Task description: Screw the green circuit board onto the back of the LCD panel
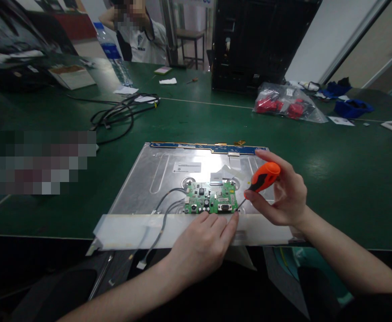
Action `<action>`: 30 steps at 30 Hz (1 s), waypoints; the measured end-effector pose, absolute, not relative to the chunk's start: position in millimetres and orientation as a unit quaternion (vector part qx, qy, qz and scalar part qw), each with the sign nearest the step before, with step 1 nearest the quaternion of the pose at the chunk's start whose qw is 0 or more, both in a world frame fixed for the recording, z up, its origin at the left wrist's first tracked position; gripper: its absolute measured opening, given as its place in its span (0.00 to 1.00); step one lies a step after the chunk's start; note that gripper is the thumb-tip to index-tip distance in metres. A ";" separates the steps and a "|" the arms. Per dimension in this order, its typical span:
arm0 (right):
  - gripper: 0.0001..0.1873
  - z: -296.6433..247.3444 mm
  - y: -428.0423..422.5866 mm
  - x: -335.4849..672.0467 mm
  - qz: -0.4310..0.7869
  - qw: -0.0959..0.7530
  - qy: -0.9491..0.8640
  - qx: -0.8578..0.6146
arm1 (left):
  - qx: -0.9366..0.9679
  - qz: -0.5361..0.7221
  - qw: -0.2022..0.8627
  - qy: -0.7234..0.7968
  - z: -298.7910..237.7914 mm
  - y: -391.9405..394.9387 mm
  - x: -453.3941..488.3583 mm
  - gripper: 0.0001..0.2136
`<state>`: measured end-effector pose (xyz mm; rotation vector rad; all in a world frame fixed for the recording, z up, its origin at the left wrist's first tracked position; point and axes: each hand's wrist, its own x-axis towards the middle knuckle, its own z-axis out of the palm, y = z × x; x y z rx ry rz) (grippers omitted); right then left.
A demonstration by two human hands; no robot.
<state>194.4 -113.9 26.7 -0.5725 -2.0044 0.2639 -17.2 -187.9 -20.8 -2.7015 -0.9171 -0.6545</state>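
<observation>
Circuit board (210,198): small green board, seated on the metal back of a flat panel (155,179) lying at the near edge of the green table (350,179); grey cables (164,210) run off its left side.
Head view, right hand (284,192): fingers closed round the orange screwdriver (263,178), shaft slanting down-left, tip at the board's lower right corner.
Head view, left hand (200,246): fingers curled loosely, holding nothing; fingertips (231,220) rest on the white strip just below the board, beside the tip.
Screw: too small to make out.
Advice, by judgement: keep the tip square in the screw head, press straight down, let the left fingers steady the tip.
Surroundings: bagged red parts (283,106), coiled black cable (122,114), water bottle (111,56), another person (142,31) seated at the far side.
</observation>
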 end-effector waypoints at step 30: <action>0.47 20.6 -111.7 194.9 0.070 0.531 -0.808 -0.245 | -0.920 -0.218 0.104 -0.310 -19.5 -187.5 -16.9 0.16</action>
